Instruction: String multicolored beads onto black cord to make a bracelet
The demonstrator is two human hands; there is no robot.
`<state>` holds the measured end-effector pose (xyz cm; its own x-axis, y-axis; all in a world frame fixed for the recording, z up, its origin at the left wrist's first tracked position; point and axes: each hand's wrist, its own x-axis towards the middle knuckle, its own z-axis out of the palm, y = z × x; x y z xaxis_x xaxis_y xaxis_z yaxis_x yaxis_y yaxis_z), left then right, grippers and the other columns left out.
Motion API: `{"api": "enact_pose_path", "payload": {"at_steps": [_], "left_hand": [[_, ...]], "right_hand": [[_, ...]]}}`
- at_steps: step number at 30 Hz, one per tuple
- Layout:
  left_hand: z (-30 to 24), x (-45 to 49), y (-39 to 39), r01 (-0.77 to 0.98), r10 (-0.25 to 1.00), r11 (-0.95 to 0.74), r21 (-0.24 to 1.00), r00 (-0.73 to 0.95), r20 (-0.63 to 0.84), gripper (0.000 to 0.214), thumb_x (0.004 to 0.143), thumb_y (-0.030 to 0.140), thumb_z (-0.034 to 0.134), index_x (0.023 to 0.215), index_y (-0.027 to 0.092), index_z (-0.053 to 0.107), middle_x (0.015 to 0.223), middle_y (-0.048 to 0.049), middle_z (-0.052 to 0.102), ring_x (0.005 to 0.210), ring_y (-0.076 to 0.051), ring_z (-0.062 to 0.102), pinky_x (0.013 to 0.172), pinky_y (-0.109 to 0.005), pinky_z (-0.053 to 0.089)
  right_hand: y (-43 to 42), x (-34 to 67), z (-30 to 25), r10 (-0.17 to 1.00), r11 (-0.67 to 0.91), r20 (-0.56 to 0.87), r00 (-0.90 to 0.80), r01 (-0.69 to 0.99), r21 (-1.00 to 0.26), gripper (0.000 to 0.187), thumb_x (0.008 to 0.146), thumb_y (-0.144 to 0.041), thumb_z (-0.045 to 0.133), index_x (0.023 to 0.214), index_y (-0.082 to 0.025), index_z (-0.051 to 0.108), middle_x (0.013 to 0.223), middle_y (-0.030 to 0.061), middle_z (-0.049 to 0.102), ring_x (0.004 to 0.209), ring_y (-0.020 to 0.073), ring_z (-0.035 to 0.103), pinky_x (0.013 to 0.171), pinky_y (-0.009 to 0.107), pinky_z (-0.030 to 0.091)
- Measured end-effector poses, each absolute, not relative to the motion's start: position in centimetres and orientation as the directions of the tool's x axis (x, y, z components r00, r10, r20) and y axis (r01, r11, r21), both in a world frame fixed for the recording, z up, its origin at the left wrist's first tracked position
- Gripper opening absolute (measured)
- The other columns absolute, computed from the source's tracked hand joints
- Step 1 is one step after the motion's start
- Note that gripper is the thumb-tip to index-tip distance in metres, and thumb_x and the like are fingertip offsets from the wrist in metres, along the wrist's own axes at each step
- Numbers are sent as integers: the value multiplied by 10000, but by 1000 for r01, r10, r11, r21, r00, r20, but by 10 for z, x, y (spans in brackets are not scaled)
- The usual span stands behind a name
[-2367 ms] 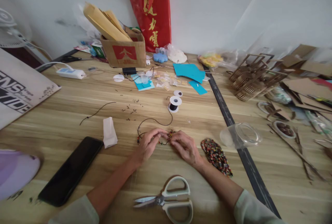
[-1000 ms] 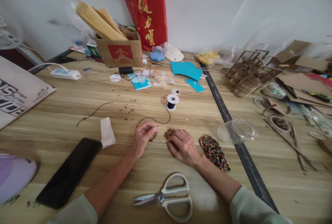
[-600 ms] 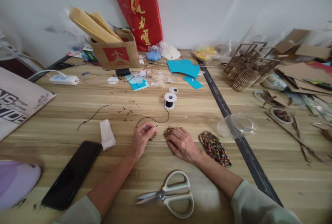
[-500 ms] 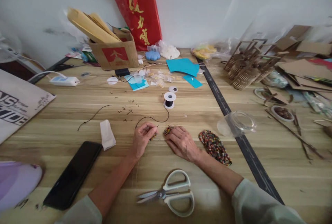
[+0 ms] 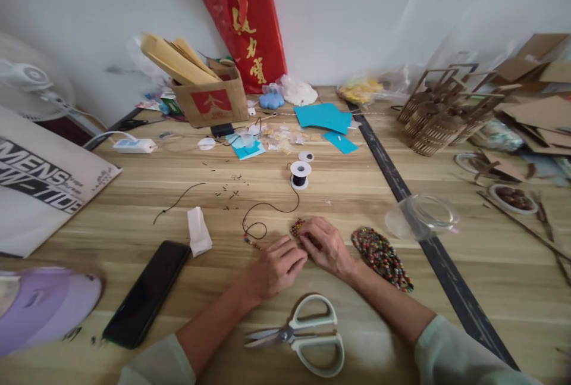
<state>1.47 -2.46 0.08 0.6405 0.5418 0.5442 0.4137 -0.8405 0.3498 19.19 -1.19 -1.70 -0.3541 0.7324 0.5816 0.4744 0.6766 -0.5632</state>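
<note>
Fingers bent together, my left hand (image 5: 281,263) grips a thin black cord (image 5: 270,206) strung with small coloured beads (image 5: 252,242), which stick out past its left side. My right hand (image 5: 325,245) is close beside it, fingertips drawn together and nearly meeting the left ones; what they pinch is hidden. By the right fingertips lies a small cluster of beads (image 5: 296,227). From the left hand the cord loops across the table to a white spool (image 5: 300,175). A coiled heap of multicoloured bead strands (image 5: 381,257) rests right of my right hand.
White-handled scissors (image 5: 307,335) lie in front of my hands. To the left are a black phone (image 5: 147,293), folded white paper (image 5: 198,231) and a purple cap (image 5: 57,307). Short cord scraps (image 5: 229,194) lie beyond. A clear coil (image 5: 428,218) and small woven baskets (image 5: 432,120) stand right.
My left hand has moved right and turned palm-down beside my right hand. The beaded cord end now shows at its left, with a loop on the table. The view has shifted slightly left.
</note>
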Motion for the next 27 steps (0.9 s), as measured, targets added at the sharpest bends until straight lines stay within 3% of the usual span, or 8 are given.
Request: {"api": "enact_pose_path", "payload": {"at_steps": [5,10,15,19,27], "left_hand": [[-1,13,-21,409,567,-823,394,632,528,159,864,97,515,740,158,595,682,-37,617,689,-147,554,658,-253,468],[0,10,-15,401,710,-695,596,509,486,120,831,87,538,761,159,604,703,-40,633,707,-149,582,670,-250,471],[0,5,-7,462,878,-467,754,348,330,109,813,123,555,728,164,609,701,-26,620,644,-133,570,605,-226,455],[-3,3,-3,494,919,-384,780,291,267,108,803,142,566,709,166,613,668,-14,630,640,-137,580,615,-224,453],[-6,4,-2,487,890,-444,752,338,306,103,800,154,569,723,160,637,682,-29,649,644,-140,595,616,-227,469]], "right_hand": [[-11,191,-17,740,669,578,-344,464,-581,82,900,-152,513,934,-195,575,871,77,637,842,194,593,757,332,484],[-11,193,-15,758,652,554,-343,404,-642,102,908,-148,519,957,-197,594,918,84,644,897,192,600,796,335,496],[-10,192,-11,782,623,528,-332,375,-687,99,920,-177,515,952,-194,608,895,84,644,865,187,604,767,323,504],[-9,191,-9,783,621,541,-306,351,-700,83,916,-204,528,916,-192,610,867,81,647,842,184,617,751,311,508],[-8,191,-14,778,627,546,-311,330,-706,87,912,-218,533,901,-186,613,841,76,662,810,174,624,739,293,507]]}}
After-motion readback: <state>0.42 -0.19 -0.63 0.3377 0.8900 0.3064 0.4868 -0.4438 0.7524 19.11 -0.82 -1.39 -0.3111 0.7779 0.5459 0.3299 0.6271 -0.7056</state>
